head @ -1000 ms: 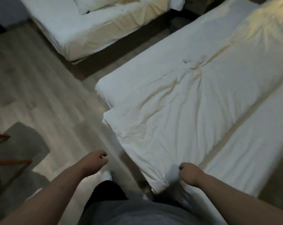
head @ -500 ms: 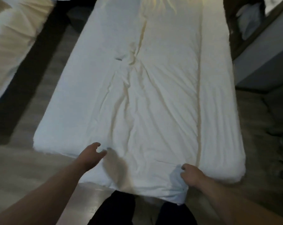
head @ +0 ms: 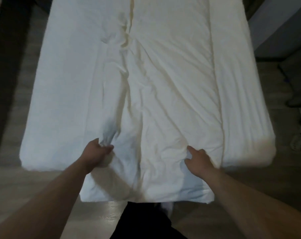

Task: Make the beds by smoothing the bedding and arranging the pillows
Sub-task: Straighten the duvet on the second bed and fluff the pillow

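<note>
My left hand at seven o'clock clutches a bunched fold of the white duvet; my right hand at five o'clock pinches its near end. The duvet (creased along its middle) runs from six to twelve down the mattress, overhanging the foot.

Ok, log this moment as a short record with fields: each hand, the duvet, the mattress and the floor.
left hand: grips a bunched fold of the duvet near the foot end
right hand: grips the same duvet, further right
duvet: white and creased, lies lengthwise down the bed, near end overhangs the foot
mattress: white, exposed on both sides of the duvet
floor: wood-look, dimly lit
</note>
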A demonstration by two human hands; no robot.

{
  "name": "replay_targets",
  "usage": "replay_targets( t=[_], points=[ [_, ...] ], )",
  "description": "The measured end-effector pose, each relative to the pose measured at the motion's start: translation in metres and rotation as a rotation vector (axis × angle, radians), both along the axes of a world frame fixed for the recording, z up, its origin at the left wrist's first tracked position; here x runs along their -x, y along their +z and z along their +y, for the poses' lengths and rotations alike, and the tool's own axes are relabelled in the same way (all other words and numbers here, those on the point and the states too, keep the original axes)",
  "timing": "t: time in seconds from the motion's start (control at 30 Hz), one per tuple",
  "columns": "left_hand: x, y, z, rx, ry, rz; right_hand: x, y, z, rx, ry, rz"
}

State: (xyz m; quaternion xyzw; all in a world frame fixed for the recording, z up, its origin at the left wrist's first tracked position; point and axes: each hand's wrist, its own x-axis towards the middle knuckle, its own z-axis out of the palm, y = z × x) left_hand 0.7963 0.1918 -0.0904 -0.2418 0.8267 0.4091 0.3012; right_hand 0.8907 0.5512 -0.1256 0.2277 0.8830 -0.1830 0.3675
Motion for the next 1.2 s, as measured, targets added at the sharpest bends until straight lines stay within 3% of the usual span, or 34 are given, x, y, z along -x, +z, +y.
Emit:
replay_targets(
  t=[0.17, 0.3, 0.37, 0.5, 0.57, 0.7, 0.9, 1.03, 1.2],
  points=[
    [-0.044, -0.011, -0.044, 0.114, 0.137, 0.013, -0.016, -0.004, 0.003, 0.050, 0.074, 0.007],
    [-0.049, -0.030, -0.035, 0.343, 0.074, 0.009, -0.028, -0.005, 0.005, 0.097, 0.080, -0.007],
    [-0.048, -0.043, -0.038, 0.365, 0.119, 0.029, -0.037, -0.006, 0.011, 0.115, 0.044, 0.087],
    [-0.065, -0.067, -0.056, -0.049, 0.320, -0.092, -0.052, -0.011, 0.030, -0.065, -0.304, 0.385],
    [-0.077, -0.070, -0.060, -0.088, 0.278, -0.154, -0.063, -0.021, 0.040, -0.086, -0.504, 0.344],
    [-0.096, -0.059, -0.058, -0.203, 0.224, -0.190, -0.089, -0.048, 0.046, 0.202, -0.757, 0.193],
    [-0.118, -0.038, -0.045, -0.243, 0.247, -0.155, -0.101, -0.042, 0.049, 0.450, -0.822, 0.207],
    [-0.131, -0.001, -0.029, -0.280, 0.217, -0.206, -0.116, -0.015, 0.047, 0.450, -0.761, 0.223],
    [-0.144, 0.061, -0.018, -0.296, 0.292, -0.065, -0.112, 0.050, 0.042, 0.469, -0.728, 0.286]
  ],
)
